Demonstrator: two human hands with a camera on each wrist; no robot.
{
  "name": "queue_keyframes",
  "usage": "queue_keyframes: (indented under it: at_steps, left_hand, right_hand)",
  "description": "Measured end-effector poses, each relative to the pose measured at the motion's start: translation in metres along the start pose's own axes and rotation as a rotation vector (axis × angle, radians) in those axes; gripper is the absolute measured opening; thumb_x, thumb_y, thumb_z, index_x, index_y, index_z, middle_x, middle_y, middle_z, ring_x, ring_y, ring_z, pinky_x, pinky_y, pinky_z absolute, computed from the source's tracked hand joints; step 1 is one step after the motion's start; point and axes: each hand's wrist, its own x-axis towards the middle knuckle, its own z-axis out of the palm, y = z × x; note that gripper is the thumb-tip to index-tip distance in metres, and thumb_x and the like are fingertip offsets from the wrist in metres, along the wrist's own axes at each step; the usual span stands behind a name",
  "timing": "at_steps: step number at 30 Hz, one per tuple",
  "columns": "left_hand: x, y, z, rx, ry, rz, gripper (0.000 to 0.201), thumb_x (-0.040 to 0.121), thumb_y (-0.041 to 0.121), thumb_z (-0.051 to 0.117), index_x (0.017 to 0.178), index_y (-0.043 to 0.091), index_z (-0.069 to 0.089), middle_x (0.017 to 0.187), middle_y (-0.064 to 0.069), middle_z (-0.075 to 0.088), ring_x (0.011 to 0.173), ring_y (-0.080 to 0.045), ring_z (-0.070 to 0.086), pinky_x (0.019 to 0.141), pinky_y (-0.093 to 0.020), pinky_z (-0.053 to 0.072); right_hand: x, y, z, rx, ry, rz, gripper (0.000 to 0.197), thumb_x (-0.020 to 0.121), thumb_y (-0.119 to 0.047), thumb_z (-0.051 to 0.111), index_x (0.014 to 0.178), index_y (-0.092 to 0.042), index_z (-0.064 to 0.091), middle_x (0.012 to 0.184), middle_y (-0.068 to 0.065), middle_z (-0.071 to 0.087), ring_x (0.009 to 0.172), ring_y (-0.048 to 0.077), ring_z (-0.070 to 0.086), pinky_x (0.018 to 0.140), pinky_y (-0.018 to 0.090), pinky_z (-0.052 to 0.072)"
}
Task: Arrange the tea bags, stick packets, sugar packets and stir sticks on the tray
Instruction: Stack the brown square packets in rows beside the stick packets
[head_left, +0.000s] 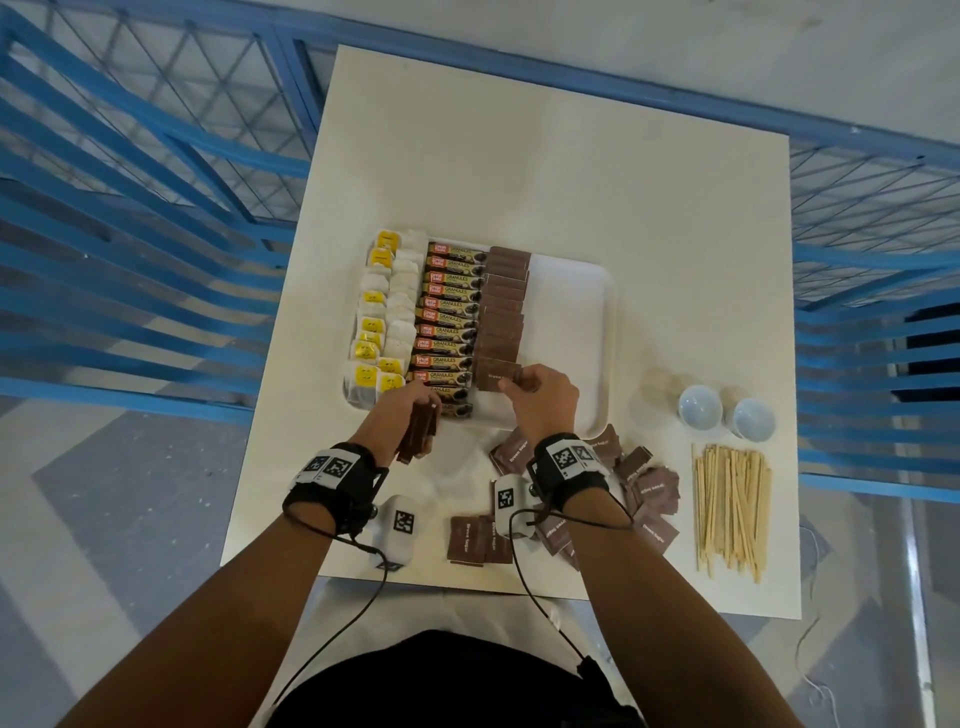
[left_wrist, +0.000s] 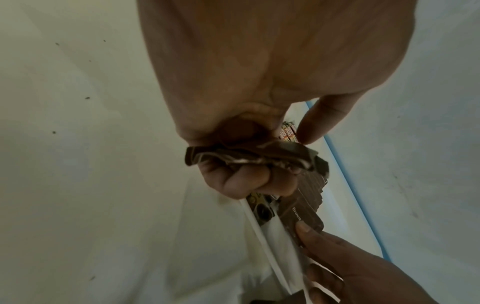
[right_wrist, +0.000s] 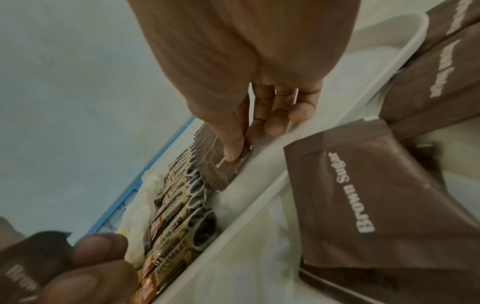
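Your left hand (head_left: 410, 402) grips a stack of brown sugar packets (head_left: 417, 432) at the tray's near edge. Your right hand (head_left: 543, 397) pinches one sugar packet (head_left: 496, 375) at the near end of the brown row (head_left: 503, 306) on the white tray (head_left: 571, 312). Stick packets (head_left: 449, 322) and tea bags (head_left: 384, 317) fill the tray's left side. Loose sugar packets (head_left: 657, 491) and stir sticks (head_left: 730, 506) lie on the table (head_left: 519, 182), beside two small bowls (head_left: 724, 410).
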Motion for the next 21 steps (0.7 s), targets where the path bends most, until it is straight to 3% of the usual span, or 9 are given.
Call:
queue_keyframes:
  at_steps: [7, 14, 21]
  left_hand:
    - [0.0048, -0.0014, 0.0017, 0.031, 0.054, 0.021, 0.018, 0.094, 0.002, 0.047, 0.086, 0.005, 0.064, 0.07, -0.016, 0.063, 0.049, -0.027, 0.057, 0.05, -0.028, 0.044]
    - [0.0065, -0.002, 0.0029, 0.069, 0.066, 0.035, 0.014, 0.094, 0.001, 0.053, 0.092, 0.007, 0.066, 0.075, -0.015, 0.068, 0.053, -0.029, 0.062, 0.057, -0.033, 0.047]
    - [0.0036, -0.0041, 0.005, 0.072, 0.073, 0.072, 0.013, 0.096, -0.003, 0.052, 0.093, 0.003, 0.064, 0.077, -0.016, 0.068, 0.052, -0.029, 0.062, 0.053, -0.031, 0.051]
  right_hand:
    - [-0.0019, -0.0026, -0.0014, 0.023, 0.017, 0.007, 0.025, 0.078, -0.036, 0.083, 0.091, -0.02, 0.069, 0.077, -0.01, 0.069, 0.075, 0.005, 0.065, 0.061, 0.011, 0.041]
    - [-0.0058, -0.0043, -0.0047, 0.042, 0.008, 0.024, 0.033, 0.079, -0.035, 0.082, 0.101, -0.022, 0.062, 0.078, -0.013, 0.066, 0.075, -0.005, 0.054, 0.062, 0.011, 0.035]
    - [-0.0089, -0.0074, -0.0056, 0.045, 0.002, 0.031, 0.036, 0.08, -0.036, 0.082, 0.104, -0.022, 0.059, 0.082, -0.008, 0.068, 0.078, 0.0, 0.053, 0.061, 0.01, 0.03]
